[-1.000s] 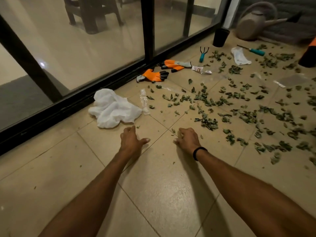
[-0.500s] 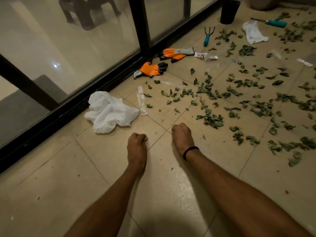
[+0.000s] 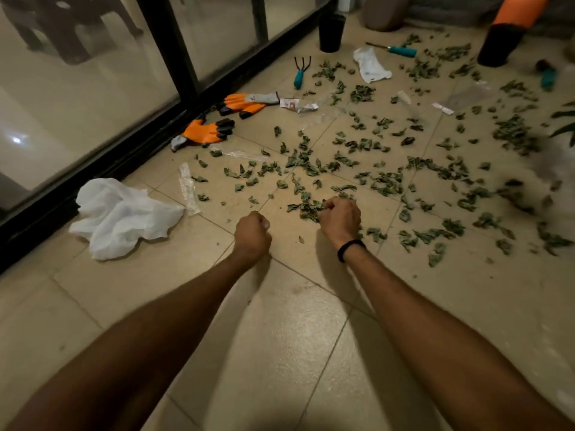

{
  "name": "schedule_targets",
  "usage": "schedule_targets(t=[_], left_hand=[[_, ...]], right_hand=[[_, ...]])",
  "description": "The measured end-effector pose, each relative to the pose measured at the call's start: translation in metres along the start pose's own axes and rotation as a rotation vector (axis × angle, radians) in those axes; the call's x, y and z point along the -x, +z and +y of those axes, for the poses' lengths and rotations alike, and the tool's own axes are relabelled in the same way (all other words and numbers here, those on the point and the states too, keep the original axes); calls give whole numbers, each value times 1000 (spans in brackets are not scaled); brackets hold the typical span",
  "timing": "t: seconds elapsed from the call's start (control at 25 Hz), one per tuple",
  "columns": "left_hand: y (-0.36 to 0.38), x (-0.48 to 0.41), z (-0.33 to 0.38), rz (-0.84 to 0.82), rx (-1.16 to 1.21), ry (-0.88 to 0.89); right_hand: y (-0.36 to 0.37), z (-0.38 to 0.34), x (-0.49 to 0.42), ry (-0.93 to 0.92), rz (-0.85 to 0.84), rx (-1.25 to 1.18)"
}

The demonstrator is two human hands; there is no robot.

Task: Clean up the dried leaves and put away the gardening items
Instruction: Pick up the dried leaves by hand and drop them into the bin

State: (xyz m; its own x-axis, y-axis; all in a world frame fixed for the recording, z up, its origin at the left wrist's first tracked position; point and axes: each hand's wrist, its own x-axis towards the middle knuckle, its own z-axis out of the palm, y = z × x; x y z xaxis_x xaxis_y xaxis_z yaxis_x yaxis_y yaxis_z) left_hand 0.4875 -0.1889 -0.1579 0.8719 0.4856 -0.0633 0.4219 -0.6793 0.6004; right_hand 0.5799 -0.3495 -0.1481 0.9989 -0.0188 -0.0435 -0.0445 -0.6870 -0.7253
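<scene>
Our right hand (image 3: 340,217) curls round dried leaves (image 3: 308,209) on the near floor (image 3: 280,337); our left hand (image 3: 252,231), just left, is a closed fist. The far black pot (image 3: 331,34) hides its inside.

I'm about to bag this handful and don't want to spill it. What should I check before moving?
1. Right hand gripping dried leaves: ok.
2. Left hand free: cannot tell, fisted.
3. Crumpled white bag nearby: ok, at left.
4. Bag mouth open: cannot tell.
5. Orange gloves worn: not ok, lying by the glass door.
6. Floor cleared: not ok, leaves scattered.
</scene>
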Motion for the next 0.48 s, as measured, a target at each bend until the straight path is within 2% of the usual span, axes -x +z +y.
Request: schedule_targets(t=[0.16,0.36,0.48], left_hand=[[22,-11,36,19,126,-116],[58,-19,52,34,138,-81],[71,-27,57,-46,71,-43]], right_hand=[[-51,42,1,-25,-8,123],[-49,78,18,-93,-276,257],[-40,78,17,-128,-170,308]])
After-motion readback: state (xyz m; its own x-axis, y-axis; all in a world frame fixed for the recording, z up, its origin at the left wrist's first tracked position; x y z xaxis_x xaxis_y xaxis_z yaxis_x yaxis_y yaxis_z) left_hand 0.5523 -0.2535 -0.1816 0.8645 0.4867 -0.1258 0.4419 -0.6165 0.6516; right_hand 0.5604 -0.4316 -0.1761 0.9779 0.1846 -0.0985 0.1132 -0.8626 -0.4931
